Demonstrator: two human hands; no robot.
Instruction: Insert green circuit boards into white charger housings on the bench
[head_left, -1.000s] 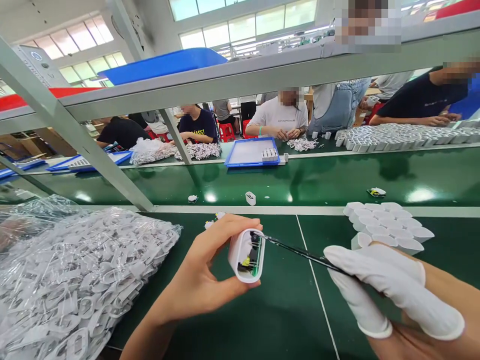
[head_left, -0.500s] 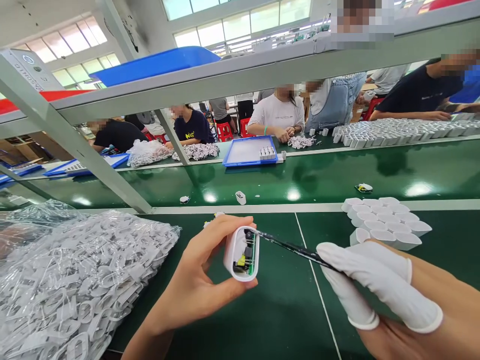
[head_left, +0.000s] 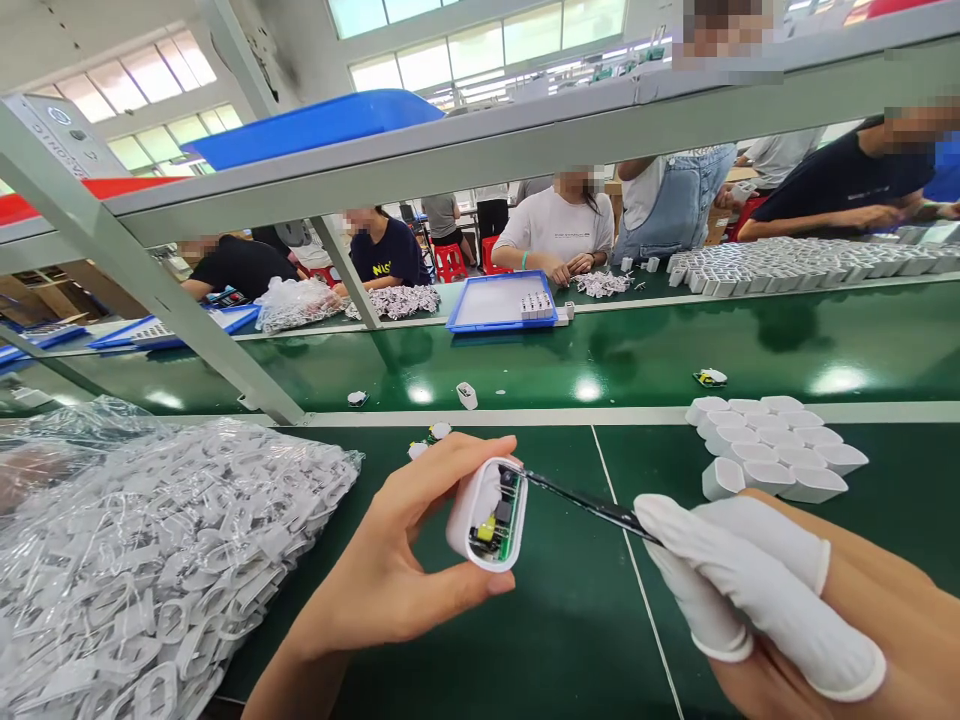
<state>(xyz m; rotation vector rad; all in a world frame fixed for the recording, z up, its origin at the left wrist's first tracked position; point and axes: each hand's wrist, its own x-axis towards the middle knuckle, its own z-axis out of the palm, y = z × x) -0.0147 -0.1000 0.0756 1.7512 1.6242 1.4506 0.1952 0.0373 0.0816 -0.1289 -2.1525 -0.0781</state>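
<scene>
My left hand point(head_left: 390, 570) is closed around a white charger shell point(head_left: 487, 513), its open end turned toward me so that a green circuit board with a yellow part shows inside. My right hand point(head_left: 757, 590), wearing white finger cots, pinches black tweezers point(head_left: 581, 500). The tweezer tip rests at the upper rim of the shell's opening. Both hands hover above the green work mat point(head_left: 570, 620).
A clear bag of white plastic parts point(head_left: 142, 560) lies at the left. A cluster of white shells point(head_left: 772, 450) stands at the right. Loose pieces ride the green conveyor belt point(head_left: 600, 360) beyond. A grey metal frame point(head_left: 150, 260) crosses overhead. Several people work across the belt, beside a blue tray point(head_left: 501, 302).
The shell in my left hand has tilted a little and the tweezer tip stays at its rim. Loose pieces on the conveyor have drifted left.
</scene>
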